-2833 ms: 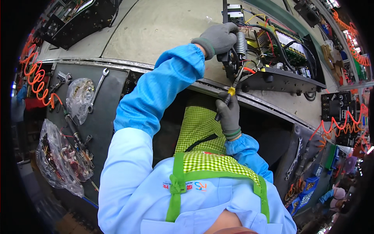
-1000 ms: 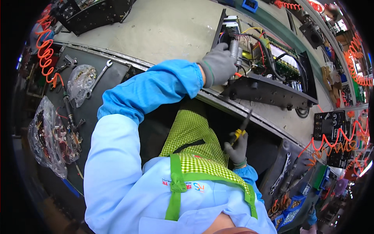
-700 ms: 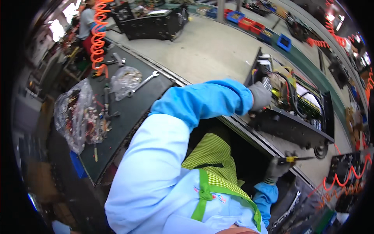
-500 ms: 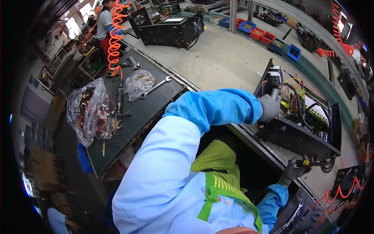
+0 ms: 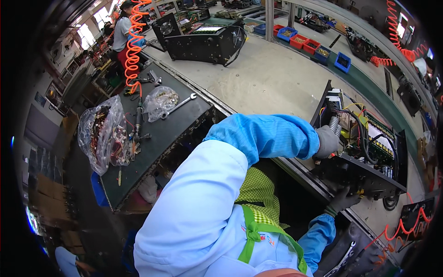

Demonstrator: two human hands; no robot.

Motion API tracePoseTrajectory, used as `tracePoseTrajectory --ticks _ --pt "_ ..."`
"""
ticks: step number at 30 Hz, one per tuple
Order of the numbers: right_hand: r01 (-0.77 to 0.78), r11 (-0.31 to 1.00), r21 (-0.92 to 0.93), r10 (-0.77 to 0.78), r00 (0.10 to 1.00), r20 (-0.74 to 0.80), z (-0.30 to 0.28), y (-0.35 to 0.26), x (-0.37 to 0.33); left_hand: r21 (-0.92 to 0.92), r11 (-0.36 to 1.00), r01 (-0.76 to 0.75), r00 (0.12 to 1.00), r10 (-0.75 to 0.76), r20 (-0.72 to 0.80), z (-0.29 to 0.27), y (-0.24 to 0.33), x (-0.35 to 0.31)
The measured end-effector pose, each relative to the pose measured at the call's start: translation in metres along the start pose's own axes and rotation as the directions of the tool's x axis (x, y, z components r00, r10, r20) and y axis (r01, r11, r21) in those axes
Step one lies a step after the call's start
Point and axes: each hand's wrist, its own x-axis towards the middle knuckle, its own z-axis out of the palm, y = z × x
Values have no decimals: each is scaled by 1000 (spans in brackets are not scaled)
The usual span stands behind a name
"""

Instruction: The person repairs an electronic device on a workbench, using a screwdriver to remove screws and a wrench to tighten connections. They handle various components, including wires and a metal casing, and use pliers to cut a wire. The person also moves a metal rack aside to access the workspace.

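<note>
1. Chassis [image 5: 355, 177]: black, boards and wiring exposed, on the pale desk [image 5: 277, 83] by the edge nearest you.

2. Your left hand [image 5: 327, 141]: at the chassis's left end, against the lower end of the silver coil [image 5: 334, 123], much as it was a second ago. Fingers curl out of sight; cannot tell whether they are clamped on the coil or on something beside it.

3. Your right hand [image 5: 342, 200]: low in front of the chassis's near panel, toward its right end. Looks clamped round the tool [image 5: 360, 191], of which little but yellow shows. Contact with the panel unclear.

4. Change noted: the tool's tip was earlier at the chassis's near left corner, below the coil; it was then drawn clear, and the tool now sits farther right along the panel.

5. Reading: tool work at that corner appears interrupted. Your hands, one toward each end of the chassis, seem placed to steady it.

6. Your view has swung also: more shows of the dark desk [image 5: 159, 150] left of the chassis, with its wrench [image 5: 180, 105]. Cannot tell whether the chassis itself has shifted.
</note>
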Motion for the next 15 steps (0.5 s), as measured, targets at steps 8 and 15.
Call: tracePoseTrajectory --ticks 8,15 --pt "-53 998 36 56 996 -64 -1 -14 0 -38 998 40 995 -44 -90 17 30 34" --pt "-156 925 345 194 978 -78 -5 -23 3 -41 999 -30 996 26 -90 17 48 43"
